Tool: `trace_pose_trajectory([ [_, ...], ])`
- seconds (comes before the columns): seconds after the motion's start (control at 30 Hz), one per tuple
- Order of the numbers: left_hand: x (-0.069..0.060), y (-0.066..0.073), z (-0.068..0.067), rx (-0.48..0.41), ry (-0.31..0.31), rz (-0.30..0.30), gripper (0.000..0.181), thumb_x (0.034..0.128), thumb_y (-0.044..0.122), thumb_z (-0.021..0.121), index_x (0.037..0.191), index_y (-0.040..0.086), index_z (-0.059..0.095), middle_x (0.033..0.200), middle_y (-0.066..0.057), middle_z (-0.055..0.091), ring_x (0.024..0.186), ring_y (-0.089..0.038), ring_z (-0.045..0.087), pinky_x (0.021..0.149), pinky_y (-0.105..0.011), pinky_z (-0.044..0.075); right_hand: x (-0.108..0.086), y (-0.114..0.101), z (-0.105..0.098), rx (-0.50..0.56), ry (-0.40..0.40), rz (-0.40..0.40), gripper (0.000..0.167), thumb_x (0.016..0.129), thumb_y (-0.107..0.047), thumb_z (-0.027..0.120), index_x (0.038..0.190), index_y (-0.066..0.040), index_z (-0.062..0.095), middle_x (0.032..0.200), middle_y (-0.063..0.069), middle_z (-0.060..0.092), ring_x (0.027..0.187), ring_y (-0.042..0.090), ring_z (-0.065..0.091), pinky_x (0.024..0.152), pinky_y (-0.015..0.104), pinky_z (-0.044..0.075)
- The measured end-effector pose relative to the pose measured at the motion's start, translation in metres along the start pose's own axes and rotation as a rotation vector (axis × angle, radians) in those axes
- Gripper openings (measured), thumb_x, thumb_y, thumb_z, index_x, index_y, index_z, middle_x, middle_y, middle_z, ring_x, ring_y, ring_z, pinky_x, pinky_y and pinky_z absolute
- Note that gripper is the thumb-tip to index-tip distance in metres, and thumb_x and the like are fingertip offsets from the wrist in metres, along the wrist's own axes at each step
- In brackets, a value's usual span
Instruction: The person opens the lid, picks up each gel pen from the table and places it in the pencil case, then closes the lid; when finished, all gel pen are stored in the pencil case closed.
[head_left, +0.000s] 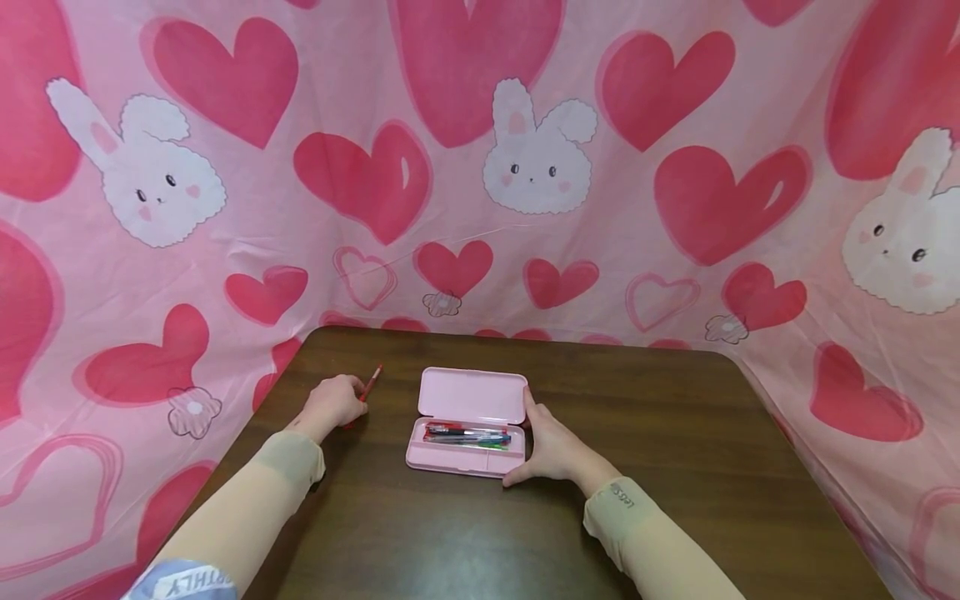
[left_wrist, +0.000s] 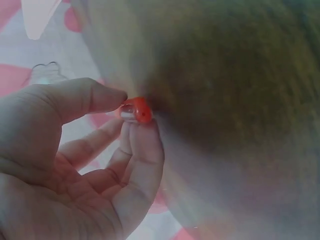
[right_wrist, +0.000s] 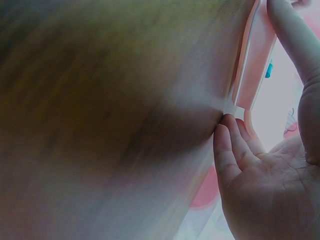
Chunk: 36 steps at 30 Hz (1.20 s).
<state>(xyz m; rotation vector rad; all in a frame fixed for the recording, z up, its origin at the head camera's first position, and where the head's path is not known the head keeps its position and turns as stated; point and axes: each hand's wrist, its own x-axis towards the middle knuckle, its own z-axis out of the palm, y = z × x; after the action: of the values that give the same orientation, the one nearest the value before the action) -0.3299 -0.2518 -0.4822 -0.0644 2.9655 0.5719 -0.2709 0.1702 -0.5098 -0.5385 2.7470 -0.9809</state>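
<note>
Between thumb and fingertips, the left hand (head_left: 334, 406) pinches a red pen (head_left: 371, 383) over the table's left part; in the left wrist view the red end of the pen (left_wrist: 136, 110) shows between the fingers of the left hand (left_wrist: 95, 150). A pink pencil case (head_left: 465, 459) lies with its lid (head_left: 472, 395) raised, several pens (head_left: 465, 435) inside. At the case's right side is the right hand (head_left: 557, 447), thumb by the front corner and fingers by the lid. The right wrist view shows the right hand (right_wrist: 270, 185) with extended fingers beside the case's wall (right_wrist: 255, 60).
The dark wooden table (head_left: 450, 533) extends around the case. Behind it and at both sides hangs a pink cloth (head_left: 465, 200) with hearts and rabbit faces, meeting the table's far edge.
</note>
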Motion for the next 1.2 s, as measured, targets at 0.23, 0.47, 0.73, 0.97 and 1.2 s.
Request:
trace_pose_trajectory([
  [0.23,-0.013,0.011,-0.006,-0.031,0.137,0.07,0.041,0.0916,0.027,0.077,0.129,0.01,0.074,0.096,-0.014,0.077,0.09,-0.036,0.067,0.086,-0.057,0.056,0.0,0.0,-0.001,0.006,-0.011,0.005,0.166,0.062,-0.056,0.106,0.178,-0.015,-0.004,0.163,0.016,0.044,0.146,0.03,0.052,0.13,0.056,0.041],
  [0.47,-0.027,0.038,-0.007,-0.063,0.192,0.156,0.038,0.0918,0.024,0.078,0.129,0.014,0.075,0.091,-0.006,0.077,0.083,-0.027,0.069,0.078,-0.049,0.055,0.002,0.001,-0.002,0.009,-0.001,-0.006,0.164,0.062,-0.055,0.106,0.178,-0.013,-0.003,0.163,0.019,0.044,0.147,0.032,0.051,0.13,0.057,0.041],
  [0.73,-0.043,0.07,-0.008,-0.101,0.188,0.271,0.039,0.0908,0.021,0.079,0.13,0.02,0.078,0.094,-0.002,0.075,0.079,-0.02,0.064,0.071,-0.038,0.051,0.002,0.003,0.0,0.005,-0.014,-0.008,0.166,0.062,-0.058,0.105,0.178,-0.013,-0.005,0.163,0.017,0.043,0.146,0.031,0.051,0.13,0.057,0.041],
  [0.97,-0.052,0.09,-0.007,-0.073,0.189,0.352,0.04,0.0905,0.021,0.081,0.131,0.022,0.08,0.092,-0.002,0.072,0.076,-0.019,0.06,0.068,-0.035,0.05,0.002,0.003,0.0,0.016,-0.005,-0.007,0.165,0.062,-0.055,0.106,0.178,-0.013,-0.003,0.164,0.019,0.043,0.147,0.032,0.051,0.131,0.056,0.039],
  [1.2,-0.057,0.104,0.001,-0.049,0.134,0.417,0.039,0.093,0.021,0.083,0.131,0.026,0.08,0.094,0.001,0.071,0.079,-0.017,0.06,0.071,-0.034,0.052,0.002,0.001,0.0,0.01,-0.008,0.001,0.164,0.063,-0.054,0.106,0.178,-0.013,-0.004,0.165,0.019,0.043,0.148,0.032,0.051,0.13,0.058,0.04],
])
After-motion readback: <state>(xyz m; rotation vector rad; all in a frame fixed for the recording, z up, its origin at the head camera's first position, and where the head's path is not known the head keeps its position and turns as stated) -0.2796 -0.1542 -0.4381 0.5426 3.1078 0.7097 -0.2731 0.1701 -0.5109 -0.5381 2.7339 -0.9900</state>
